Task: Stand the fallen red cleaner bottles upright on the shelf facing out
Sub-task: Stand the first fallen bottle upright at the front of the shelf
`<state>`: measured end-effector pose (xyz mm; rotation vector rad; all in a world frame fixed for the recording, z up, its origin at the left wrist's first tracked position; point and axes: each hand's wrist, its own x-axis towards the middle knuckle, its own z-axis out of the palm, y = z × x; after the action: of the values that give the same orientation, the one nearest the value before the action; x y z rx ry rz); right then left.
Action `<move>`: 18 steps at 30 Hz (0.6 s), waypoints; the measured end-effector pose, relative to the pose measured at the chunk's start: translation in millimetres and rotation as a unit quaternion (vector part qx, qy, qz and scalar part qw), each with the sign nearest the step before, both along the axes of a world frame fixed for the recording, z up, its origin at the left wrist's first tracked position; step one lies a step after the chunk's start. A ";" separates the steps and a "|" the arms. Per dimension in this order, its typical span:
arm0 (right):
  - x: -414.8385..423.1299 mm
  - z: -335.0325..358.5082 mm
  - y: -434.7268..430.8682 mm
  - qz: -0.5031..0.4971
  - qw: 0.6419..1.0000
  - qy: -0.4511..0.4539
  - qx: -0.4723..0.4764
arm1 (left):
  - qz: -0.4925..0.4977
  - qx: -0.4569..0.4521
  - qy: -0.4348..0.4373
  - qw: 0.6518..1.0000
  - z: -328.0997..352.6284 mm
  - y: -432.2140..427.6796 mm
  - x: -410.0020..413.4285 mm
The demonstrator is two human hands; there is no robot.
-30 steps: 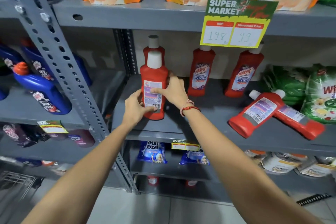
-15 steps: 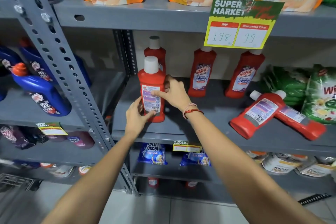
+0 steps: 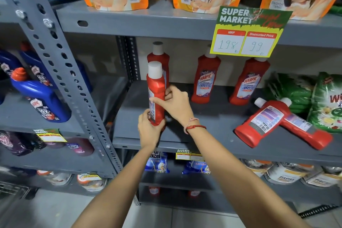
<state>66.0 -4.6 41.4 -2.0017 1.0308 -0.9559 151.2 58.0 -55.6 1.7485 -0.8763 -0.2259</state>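
Both hands hold one upright red cleaner bottle with a white cap at the left front of the grey shelf. My left hand wraps its base; my right hand grips its middle. Its narrow side faces me, the back label turned left. Behind it stands another red bottle, mostly hidden. Two more stand upright at the back, front labels facing out. Two fallen red bottles lie crossed at the right: one back label up, the other under it.
Green detergent bags crowd the right end of the shelf beside the fallen bottles. A price card hangs from the shelf above. A perforated grey upright separates the left bay of blue bottles. Pouches fill the lower shelves.
The held bottle has been turned about its upright axis: its back label faced me, now its narrow side does. It stays upright at the same spot, both hands still on it.
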 end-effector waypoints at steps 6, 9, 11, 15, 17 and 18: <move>-8.9 -9.6 -22.5 0.092 0.993 -0.054 0.059 | -0.115 0.037 -0.052 0.991 -1.1 4.6 35.8; -8.4 -17.2 -38.5 0.144 0.984 -0.013 0.106 | -0.150 0.051 -0.026 0.987 1.2 5.6 50.7; -8.3 -27.2 -46.1 0.184 0.972 0.034 0.140 | -0.185 0.060 -0.002 0.981 5.4 6.1 63.0; -2.9 -51.5 -46.9 0.233 0.951 0.083 0.184 | -0.274 0.095 0.088 0.953 16.6 6.4 81.0; 2.3 -61.6 -42.2 0.241 0.943 0.070 0.217 | -0.307 0.117 0.078 0.941 21.9 4.2 86.1; 5.0 -66.3 -40.1 0.236 0.942 0.063 0.229 | -0.315 0.129 0.068 0.938 24.5 2.7 88.0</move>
<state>71.1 -44.7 -24.9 -1.8004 0.7010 -0.2978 239.2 60.7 -31.0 1.6088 -1.3322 -0.9078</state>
